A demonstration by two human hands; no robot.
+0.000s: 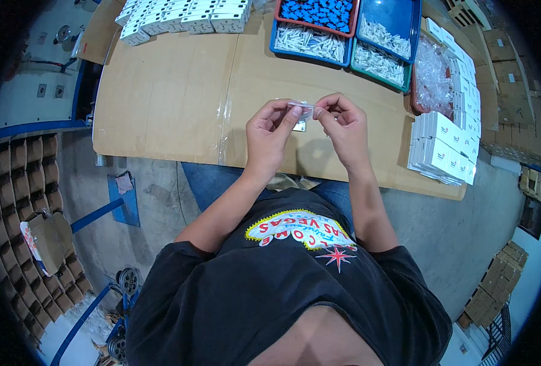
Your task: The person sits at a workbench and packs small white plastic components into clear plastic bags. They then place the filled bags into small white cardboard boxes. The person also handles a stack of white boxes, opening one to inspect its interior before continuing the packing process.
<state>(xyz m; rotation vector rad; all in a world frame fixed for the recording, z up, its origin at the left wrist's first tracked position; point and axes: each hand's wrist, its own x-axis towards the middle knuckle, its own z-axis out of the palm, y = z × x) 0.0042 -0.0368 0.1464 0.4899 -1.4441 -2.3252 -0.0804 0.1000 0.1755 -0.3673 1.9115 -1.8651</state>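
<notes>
A small clear plastic bag [307,111] is stretched between my two hands above the cardboard-covered table. My left hand [271,129] pinches its left side between thumb and fingers. At the opposite side, the thumb and fingertips of my right hand [347,127] close on the plastic. Just below the bag, between the hands, shows a small pale piece [299,126]; whether it is inside the bag or on the table I cannot tell.
Beyond my hands stand a red tray [313,28] of blue pieces and blue [389,13] and green [377,81] trays of white pieces. Clear bags [432,76] fill a bin at right. White boxes are stacked at far left [188,21] and right [444,146].
</notes>
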